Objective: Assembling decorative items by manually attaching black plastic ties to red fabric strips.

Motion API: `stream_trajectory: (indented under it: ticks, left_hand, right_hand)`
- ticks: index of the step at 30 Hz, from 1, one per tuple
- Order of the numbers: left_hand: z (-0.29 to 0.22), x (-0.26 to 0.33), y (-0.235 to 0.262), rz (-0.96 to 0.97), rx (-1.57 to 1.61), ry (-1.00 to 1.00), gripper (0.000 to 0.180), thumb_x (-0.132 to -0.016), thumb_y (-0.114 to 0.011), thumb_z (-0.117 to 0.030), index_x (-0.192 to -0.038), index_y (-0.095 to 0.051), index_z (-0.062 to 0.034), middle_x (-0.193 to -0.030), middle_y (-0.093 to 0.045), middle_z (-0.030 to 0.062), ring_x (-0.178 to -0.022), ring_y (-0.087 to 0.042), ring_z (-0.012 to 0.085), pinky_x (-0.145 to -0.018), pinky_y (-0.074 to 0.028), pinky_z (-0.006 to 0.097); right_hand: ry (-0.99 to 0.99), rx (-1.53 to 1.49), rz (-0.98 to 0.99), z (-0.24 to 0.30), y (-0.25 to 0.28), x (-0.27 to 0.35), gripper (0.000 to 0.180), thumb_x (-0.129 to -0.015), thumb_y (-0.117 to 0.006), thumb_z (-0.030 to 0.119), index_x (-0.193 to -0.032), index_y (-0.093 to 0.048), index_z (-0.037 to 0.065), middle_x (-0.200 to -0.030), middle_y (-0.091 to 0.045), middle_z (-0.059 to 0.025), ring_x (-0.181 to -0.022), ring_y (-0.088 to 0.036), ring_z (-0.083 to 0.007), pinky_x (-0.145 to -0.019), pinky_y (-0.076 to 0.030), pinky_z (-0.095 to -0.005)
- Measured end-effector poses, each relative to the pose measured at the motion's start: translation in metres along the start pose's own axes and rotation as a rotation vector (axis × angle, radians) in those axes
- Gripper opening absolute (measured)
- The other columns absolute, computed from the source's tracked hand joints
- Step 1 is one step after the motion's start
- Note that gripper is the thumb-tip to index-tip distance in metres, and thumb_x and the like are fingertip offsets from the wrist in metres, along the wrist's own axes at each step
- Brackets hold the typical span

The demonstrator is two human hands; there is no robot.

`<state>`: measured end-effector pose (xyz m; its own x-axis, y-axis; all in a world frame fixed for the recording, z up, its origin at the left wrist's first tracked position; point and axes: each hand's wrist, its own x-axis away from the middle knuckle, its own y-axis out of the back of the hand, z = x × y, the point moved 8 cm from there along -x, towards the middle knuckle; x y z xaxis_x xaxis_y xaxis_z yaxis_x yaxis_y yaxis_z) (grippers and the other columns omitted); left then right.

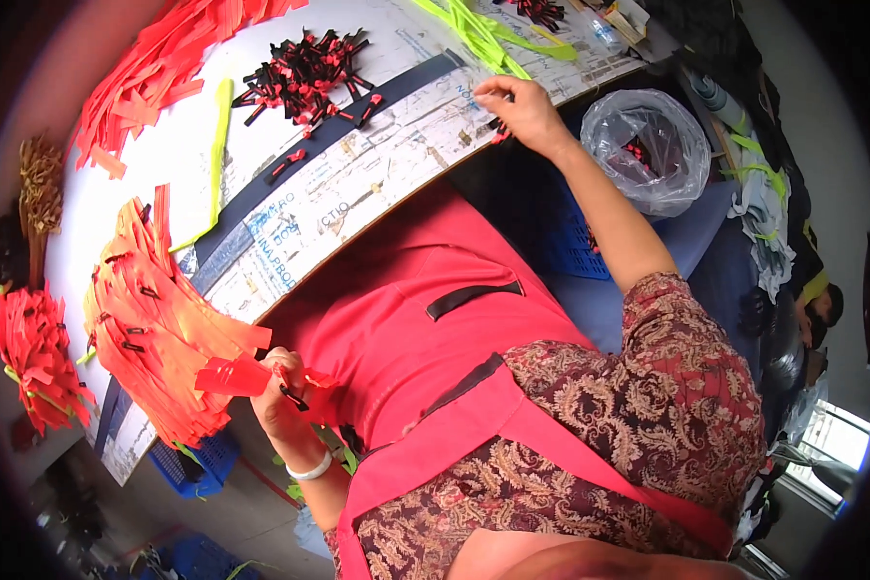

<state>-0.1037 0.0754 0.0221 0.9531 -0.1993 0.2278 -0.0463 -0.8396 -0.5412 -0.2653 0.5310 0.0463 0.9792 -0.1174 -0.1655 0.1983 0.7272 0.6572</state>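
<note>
At the near left edge of the table, my left hand (280,389) is closed around a red fabric strip (230,376), whose other end sticks out toward my apron. A small black tab shows at those fingers. Beside that hand, a thick bundle of orange-red strips (155,324) with small black tabs lies over the table edge. My right hand (524,114) is raised over the front edge, thumb and fingers pinched. A small black-and-red piece (501,131) shows under its curled fingers. Farther back lies a heap of black-and-red pieces (309,75), with a few strays nearby.
Red strips (155,72) cover the far left of the white table (377,188). Yellow-green strips (478,34) lie at the back. To the right stands a container lined with a clear plastic bag (681,155), near a blue crate (561,227). Another red bundle (37,353) hangs left.
</note>
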Motion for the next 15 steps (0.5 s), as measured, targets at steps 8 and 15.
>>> stream_trajectory:
  ticks: [8,15]
  left_hand:
    - [-0.019,0.001,0.022,0.045,-0.062,0.099,0.029,-0.083,-0.069,-0.026,-0.081,-0.060,0.0017,-0.068,-0.047,0.0055,-0.050,-0.041,0.0116,-0.042,-0.029,0.025]
    - [-0.025,0.013,0.025,-0.027,-0.088,0.126,0.033,-0.084,-0.068,-0.029,-0.077,-0.055,0.0000,-0.069,-0.048,0.0048,-0.051,-0.043,0.0110,-0.043,-0.031,0.024]
  right_hand:
    - [-0.004,0.473,-0.385,-0.064,0.116,-0.077,0.028,-0.083,-0.072,0.035,-0.087,-0.070,0.007,-0.065,-0.060,-0.0022,-0.059,-0.055,-0.0111,-0.056,-0.043,-0.0282]
    - [-0.182,0.614,-0.075,-0.099,0.040,-0.147,0.013,-0.075,-0.072,0.017,-0.083,-0.069,0.007,-0.077,-0.067,-0.0158,-0.071,-0.066,-0.0295,-0.067,-0.052,-0.0407]
